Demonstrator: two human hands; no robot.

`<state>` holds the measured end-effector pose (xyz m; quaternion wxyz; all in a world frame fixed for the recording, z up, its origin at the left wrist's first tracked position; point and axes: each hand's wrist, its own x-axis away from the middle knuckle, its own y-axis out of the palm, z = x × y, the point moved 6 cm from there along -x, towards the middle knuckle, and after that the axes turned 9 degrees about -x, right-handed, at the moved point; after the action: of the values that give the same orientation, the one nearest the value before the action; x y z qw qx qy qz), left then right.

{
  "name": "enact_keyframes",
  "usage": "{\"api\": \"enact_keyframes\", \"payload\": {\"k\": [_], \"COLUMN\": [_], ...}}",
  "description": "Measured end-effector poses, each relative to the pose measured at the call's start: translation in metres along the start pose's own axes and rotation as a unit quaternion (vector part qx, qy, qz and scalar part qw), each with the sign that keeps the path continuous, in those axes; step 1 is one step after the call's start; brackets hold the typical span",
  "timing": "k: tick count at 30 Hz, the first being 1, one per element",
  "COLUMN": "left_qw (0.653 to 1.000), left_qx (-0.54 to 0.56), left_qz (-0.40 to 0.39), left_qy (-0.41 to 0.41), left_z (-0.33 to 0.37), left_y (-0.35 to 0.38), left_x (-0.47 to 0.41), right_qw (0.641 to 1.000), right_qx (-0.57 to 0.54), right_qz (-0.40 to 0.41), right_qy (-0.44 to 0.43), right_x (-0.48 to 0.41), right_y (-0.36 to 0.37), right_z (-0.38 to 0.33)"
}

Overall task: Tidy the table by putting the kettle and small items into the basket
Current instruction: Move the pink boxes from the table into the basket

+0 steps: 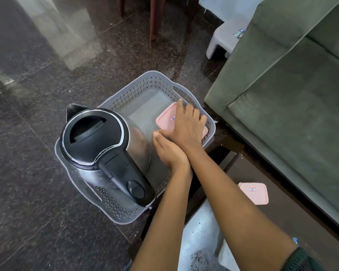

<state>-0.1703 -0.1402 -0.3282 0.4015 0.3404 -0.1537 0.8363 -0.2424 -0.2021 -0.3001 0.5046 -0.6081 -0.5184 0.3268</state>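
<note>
A grey perforated basket (145,83) sits on the dark floor. A steel kettle (98,141) with a black lid and handle stands upright in its near left part. A pink lidded container (165,119) lies in the basket's right part. My right hand (188,126) rests flat on its lid, fingers curled over the far edge. My left hand (169,151) lies under my right wrist, its fingertips at the container's near left corner. A second pink container (255,194) lies on the dark table (294,218) at the lower right.
A green sofa (294,94) fills the right side, close to the basket. A grey plastic stool (226,38) and dark chair legs (154,18) stand farther back. A pale cloth (200,231) lies below my arms. Dark speckled floor surrounds the basket on the left.
</note>
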Motion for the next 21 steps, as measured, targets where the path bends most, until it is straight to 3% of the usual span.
{"api": "enact_keyframes", "payload": {"k": [4,9,13,21], "left_qw": [1.0,1.0,0.998,0.986], "left_qx": [0.002,-0.007,-0.035,-0.142], "left_qz": [-0.019,-0.026,-0.044,-0.061], "left_qy": [0.001,-0.014,-0.003,0.069], "left_z": [0.002,0.002,0.003,0.007], "left_y": [0.005,0.005,0.009,0.01], "left_x": [-0.002,-0.006,-0.005,-0.01], "right_qw": [0.999,0.992,0.996,0.994], "right_qx": [-0.034,-0.009,0.052,0.066], "right_qz": [-0.004,0.125,0.068,0.082], "right_qy": [-0.013,-0.023,-0.006,-0.039], "right_x": [0.008,0.052,0.066,0.055], "right_y": [-0.008,-0.036,-0.014,-0.01], "right_z": [0.004,0.023,0.037,0.028]}}
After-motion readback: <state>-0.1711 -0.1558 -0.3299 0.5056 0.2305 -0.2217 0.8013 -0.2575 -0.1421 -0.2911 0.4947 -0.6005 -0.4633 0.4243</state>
